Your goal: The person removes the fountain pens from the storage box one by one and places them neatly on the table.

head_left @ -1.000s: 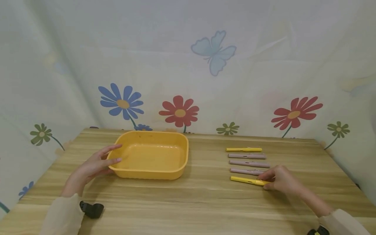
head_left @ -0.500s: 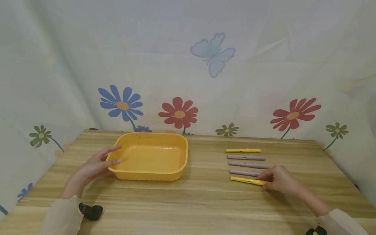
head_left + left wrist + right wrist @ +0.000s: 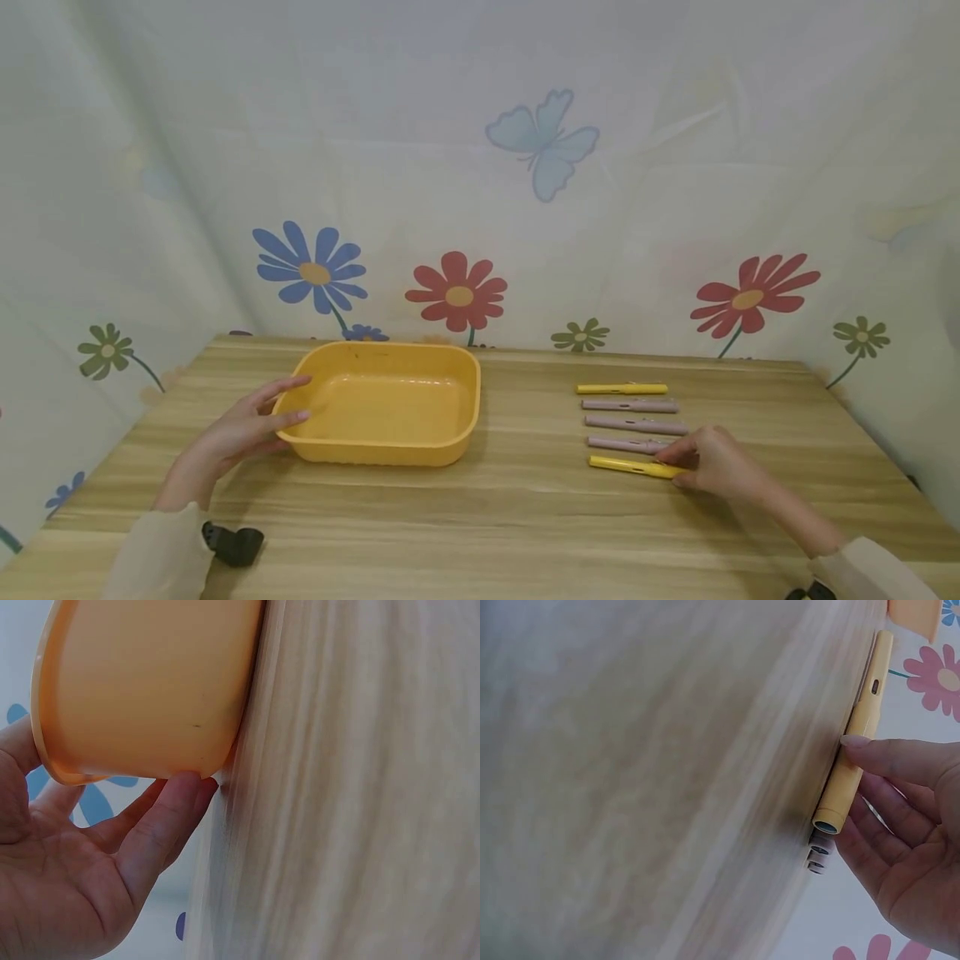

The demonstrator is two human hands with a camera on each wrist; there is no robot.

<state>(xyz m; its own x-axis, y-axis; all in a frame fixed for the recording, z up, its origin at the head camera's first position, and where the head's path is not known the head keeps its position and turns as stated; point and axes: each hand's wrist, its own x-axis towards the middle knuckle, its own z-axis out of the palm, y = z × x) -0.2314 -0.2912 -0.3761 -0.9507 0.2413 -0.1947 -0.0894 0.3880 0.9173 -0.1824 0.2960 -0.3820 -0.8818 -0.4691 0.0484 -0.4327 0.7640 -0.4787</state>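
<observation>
At the left, a yellow plastic basin [image 3: 382,454] stands on the table. My left hand [image 3: 240,427] grips its left side, some fingers over the rim and others against the outer wall [image 3: 157,690] in the left wrist view. My right hand [image 3: 723,468] pinches the right end of a yellow pen [image 3: 630,466], the nearest in a column of pens. In the right wrist view the thumb presses on this yellow pen's barrel [image 3: 847,776], with fingers on the far side. The pen lies at the tabletop; whether it is lifted at all I cannot tell.
Beyond the held pen lie three pale mauve pens, the nearest [image 3: 618,443], the middle [image 3: 630,424] and the farthest [image 3: 626,406]. Another yellow pen [image 3: 621,389] lies behind them. A flowered cloth [image 3: 375,192] hangs along the back edge of the wooden table [image 3: 450,533].
The whole scene sits slightly lower in the head view than before. Both hands, the basin and the pens keep nearly the same places.
</observation>
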